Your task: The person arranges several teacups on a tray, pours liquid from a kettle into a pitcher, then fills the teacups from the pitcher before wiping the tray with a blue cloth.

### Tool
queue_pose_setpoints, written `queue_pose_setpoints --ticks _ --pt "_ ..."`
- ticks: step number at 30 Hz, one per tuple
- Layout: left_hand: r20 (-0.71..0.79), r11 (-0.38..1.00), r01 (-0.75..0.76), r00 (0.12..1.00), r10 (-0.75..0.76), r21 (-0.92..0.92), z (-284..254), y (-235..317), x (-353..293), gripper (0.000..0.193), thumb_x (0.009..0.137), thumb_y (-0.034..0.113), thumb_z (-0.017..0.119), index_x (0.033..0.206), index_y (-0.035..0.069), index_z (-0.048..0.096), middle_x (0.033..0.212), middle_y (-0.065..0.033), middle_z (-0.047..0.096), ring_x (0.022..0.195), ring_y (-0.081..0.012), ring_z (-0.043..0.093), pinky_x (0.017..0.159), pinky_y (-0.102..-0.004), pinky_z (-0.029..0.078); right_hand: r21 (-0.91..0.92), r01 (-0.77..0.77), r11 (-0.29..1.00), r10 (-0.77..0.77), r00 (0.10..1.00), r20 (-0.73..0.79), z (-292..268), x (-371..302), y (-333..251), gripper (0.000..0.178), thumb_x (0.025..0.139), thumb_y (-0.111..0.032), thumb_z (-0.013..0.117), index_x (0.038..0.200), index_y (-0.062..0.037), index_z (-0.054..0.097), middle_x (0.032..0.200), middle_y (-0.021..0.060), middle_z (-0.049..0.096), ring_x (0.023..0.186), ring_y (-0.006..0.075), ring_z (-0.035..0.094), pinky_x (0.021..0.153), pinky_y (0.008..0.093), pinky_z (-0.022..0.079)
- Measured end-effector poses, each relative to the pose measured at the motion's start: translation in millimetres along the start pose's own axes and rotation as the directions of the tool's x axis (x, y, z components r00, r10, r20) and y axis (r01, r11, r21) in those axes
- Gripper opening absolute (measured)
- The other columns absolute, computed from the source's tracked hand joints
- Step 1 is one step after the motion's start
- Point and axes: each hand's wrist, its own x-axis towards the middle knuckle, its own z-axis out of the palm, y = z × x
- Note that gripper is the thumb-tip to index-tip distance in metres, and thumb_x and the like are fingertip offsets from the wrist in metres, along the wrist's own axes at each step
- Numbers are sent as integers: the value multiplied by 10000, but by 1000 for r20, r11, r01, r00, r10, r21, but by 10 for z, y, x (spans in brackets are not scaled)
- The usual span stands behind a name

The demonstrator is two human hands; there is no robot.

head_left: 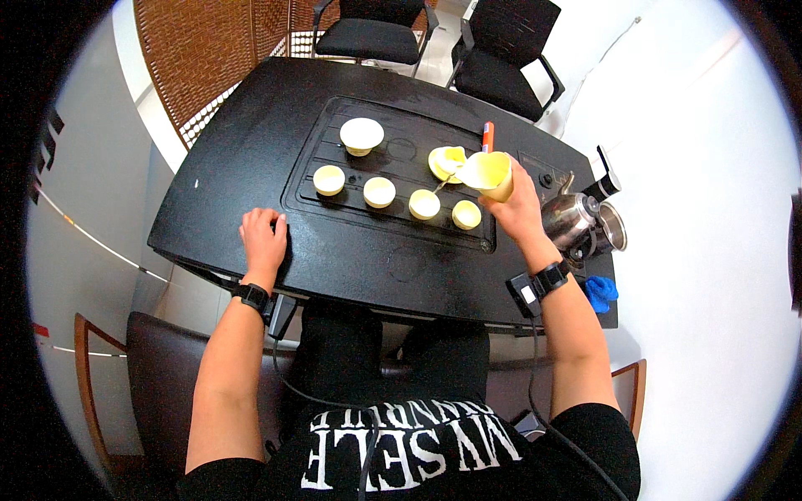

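**Four cups (379,193) in line, one tilted pitcher (491,173)**

The right hand (520,207) closes round the pitcher above the black tray (418,129); a thin stream (445,183) runs toward the third cup (424,205) from the left. The left hand (266,242) rests on the table (234,150), fingers loosely curled, grasping nothing visible.

A pitcher (488,174) is tipped toward a cup (423,204) by the right grip (518,204); the left grip (264,244) is rested on the desk (225,167).
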Motion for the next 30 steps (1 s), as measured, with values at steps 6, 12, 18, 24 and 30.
queue_pose_setpoints --ticks 6,12,18,24,30 --pt "-3 1000 13 1000 -13 -7 5 2 2 125 833 185 632 787 72 608 871 -72 567 933 -285 507 821 -420 390 9 23 1000 -23 1000 -14 -24 -1 2 799 631 -111 786 1339 -69 418 1262 155 528 1186 333 487 1018 387 378" --pt "-28 1000 -2 1000 1 -26 19 -14 -4 120 830 180 634 785 72 609 865 -70 567 931 -285 510 822 -418 390 21 27 999 -27 999 -19 -29 -2 -17 804 629 -107 786 1341 -72 415 1265 154 529 1187 330 488 1018 386 379" --pt "-34 1000 2 999 -2 -23 37 -28 -3 120 827 183 640 791 72 615 870 -70 570 935 -285 512 823 -417 389 10 30 999 -30 999 -17 -34 9 -27 813 625 -99 789 1344 -73 412 1264 153 529 1183 334 490 1015 384 383" --pt "-13 1000 18 1000 -18 -20 19 3 0 124 832 190 638 796 72 621 877 -72 571 943 -288 509 827 -417 388 13 79 997 -78 994 -70 -4 10 -4 790 616 -97 787 1323 -105 434 1163 151 568 1091 348 524 949 414 420" --pt "1 999 36 999 -36 -25 16 -2 0 131 834 195 638 798 70 619 883 -79 569 953 -292 504 841 -419 385 19 76 997 -75 997 -30 25 18 -5 782 625 -101 781 1324 -79 431 1211 158 550 1142 341 509 985 397 400"
